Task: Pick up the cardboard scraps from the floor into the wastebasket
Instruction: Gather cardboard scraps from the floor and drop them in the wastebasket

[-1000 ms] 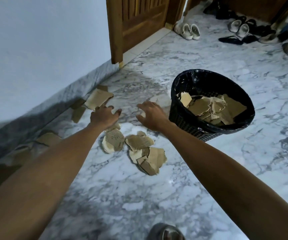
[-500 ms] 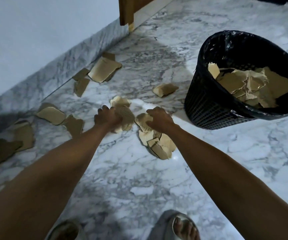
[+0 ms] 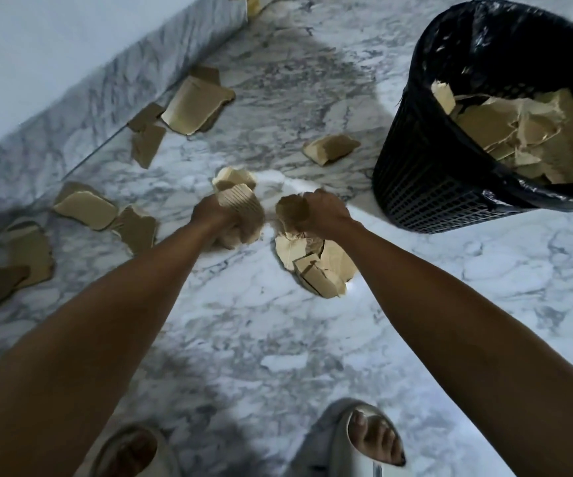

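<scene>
My left hand [image 3: 213,215] grips a ribbed cardboard scrap [image 3: 243,210] just above the marble floor. My right hand [image 3: 323,211] is closed on another brown scrap [image 3: 290,210]. Right below that hand lies a small pile of scraps [image 3: 316,266]. A black mesh wastebasket [image 3: 426,173] with a black liner stands to the right, holding several cardboard pieces [image 3: 505,129]. More scraps are scattered on the floor: a large one [image 3: 195,105] by the wall, one [image 3: 331,148] near the basket, and several [image 3: 87,210] at the left.
A white wall with a marble skirting [image 3: 81,98] runs along the left. My feet in slippers [image 3: 364,438] stand at the bottom edge. The marble floor [image 3: 450,287] spreads to the right, below the basket.
Both hands have closed on scraps and lifted them slightly off the floor. The camera has tilted further down, so the basket now sits at the upper right.
</scene>
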